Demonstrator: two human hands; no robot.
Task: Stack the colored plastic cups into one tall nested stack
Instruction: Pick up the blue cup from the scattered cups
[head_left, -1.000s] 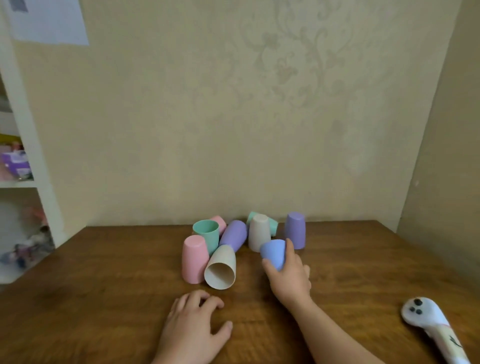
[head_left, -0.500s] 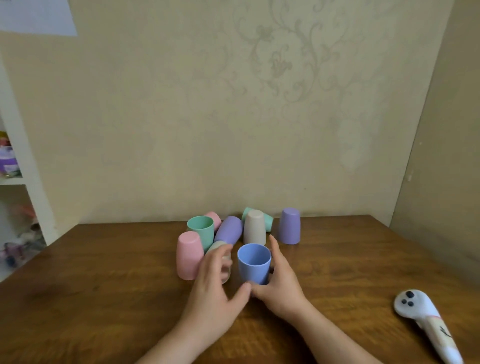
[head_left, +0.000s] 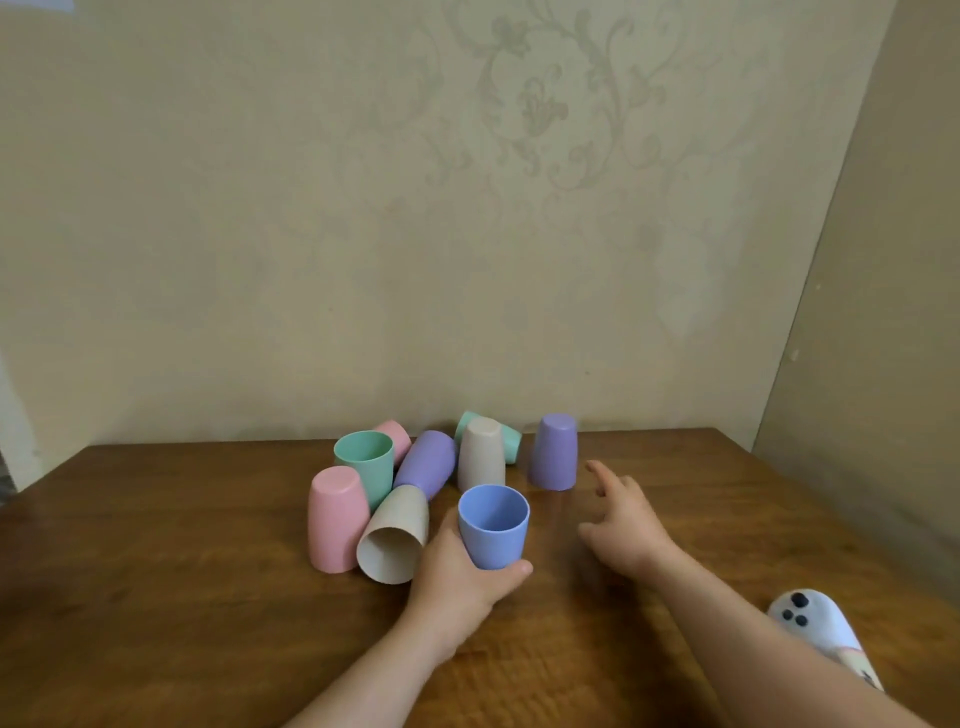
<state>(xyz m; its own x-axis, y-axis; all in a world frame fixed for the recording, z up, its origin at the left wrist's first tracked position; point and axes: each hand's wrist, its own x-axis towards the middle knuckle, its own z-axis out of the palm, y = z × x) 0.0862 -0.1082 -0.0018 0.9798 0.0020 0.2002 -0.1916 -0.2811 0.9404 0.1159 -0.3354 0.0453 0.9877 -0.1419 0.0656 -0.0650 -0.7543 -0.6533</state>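
On the table (head_left: 156, 597), left hand (head_left: 457, 577) grips the upright blue cup (head_left: 492, 526); right hand (head_left: 623, 525) hovers, fingers spread.

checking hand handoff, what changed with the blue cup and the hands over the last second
The blue plastic cup went from upside down under the right hand to upright, and its grip passed to the left hand, which came off the wooden table. The right hand let go and now reaches, open, toward the upside-down purple plastic cup. The other cups and the white remote stayed put.
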